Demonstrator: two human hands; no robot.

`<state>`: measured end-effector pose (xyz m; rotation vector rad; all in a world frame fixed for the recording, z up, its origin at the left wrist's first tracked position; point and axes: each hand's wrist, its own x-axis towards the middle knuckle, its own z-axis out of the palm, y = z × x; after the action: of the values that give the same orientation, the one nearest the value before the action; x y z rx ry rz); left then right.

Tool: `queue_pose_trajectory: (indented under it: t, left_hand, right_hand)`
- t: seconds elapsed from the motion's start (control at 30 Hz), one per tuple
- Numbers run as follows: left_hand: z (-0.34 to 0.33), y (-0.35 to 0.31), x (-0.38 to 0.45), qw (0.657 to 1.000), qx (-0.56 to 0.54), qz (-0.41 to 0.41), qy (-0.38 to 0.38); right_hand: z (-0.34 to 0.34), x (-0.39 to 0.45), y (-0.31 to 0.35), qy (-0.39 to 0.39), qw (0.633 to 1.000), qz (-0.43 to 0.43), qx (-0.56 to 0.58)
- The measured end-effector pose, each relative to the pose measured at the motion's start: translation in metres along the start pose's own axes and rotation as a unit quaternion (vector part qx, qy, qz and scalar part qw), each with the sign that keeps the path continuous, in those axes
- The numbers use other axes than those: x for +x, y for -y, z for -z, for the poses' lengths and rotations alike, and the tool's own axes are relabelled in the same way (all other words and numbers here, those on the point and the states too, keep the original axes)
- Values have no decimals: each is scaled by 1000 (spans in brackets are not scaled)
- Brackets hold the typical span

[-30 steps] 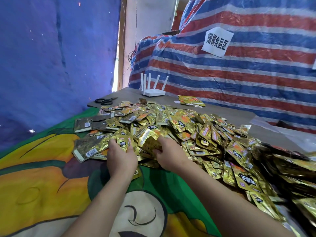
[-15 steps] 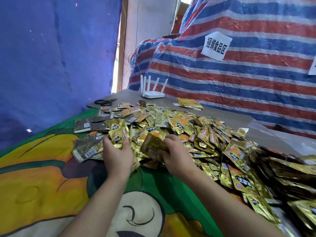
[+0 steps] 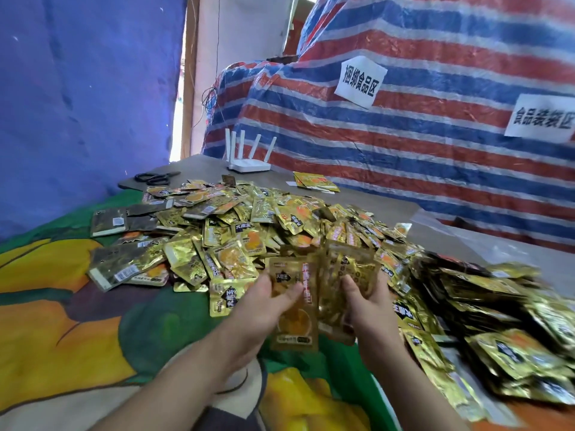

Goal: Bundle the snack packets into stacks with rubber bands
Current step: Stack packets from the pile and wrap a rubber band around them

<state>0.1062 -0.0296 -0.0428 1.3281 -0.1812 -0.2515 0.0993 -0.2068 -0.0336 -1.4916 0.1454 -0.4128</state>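
A wide heap of gold snack packets (image 3: 249,222) covers the table from the middle to the right edge. My left hand (image 3: 261,309) holds a gold packet with an orange picture (image 3: 294,325), thumb on its face, lifted in front of the heap. My right hand (image 3: 367,306) grips a few more gold packets (image 3: 345,275) just to the right, blurred by motion. The two handfuls touch or overlap. No rubber band is visible.
A colourful cartoon cloth (image 3: 62,321) covers the near table. Black scissors (image 3: 157,178) and a white router (image 3: 249,164) sit at the far edge, with a small separate packet stack (image 3: 315,181) to the right. A striped tarp (image 3: 404,144) with paper signs stands behind.
Both hands have lifted off the heap and drawn toward me with packets in them. The view has shifted right, showing a second paper sign.
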Motion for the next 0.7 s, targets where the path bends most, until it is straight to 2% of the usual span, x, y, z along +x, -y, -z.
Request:
queue_pose_trajectory:
  t: [0.07,0.2,0.37,0.5,0.7]
  left_hand:
    - [-12,8,-3,1000,15,-5,18]
    - [-19,19,-3,996,63,-66,-20]
    - [-18,23,-10,980,130,-147,-29]
    - [-21,32,-13,968,204,-145,-3]
    - [-22,31,-12,958,227,-176,-28]
  right_hand:
    - [-4,-10,-6,15,1000,4,23]
    - [-20,-32,-8,80,989,-9,126]
    - [-21,-40,-12,118,991,60,31]
    - [-20,-43,-20,139,989,50,-32]
    - [-18,-45,-19,131,988,68,-46]
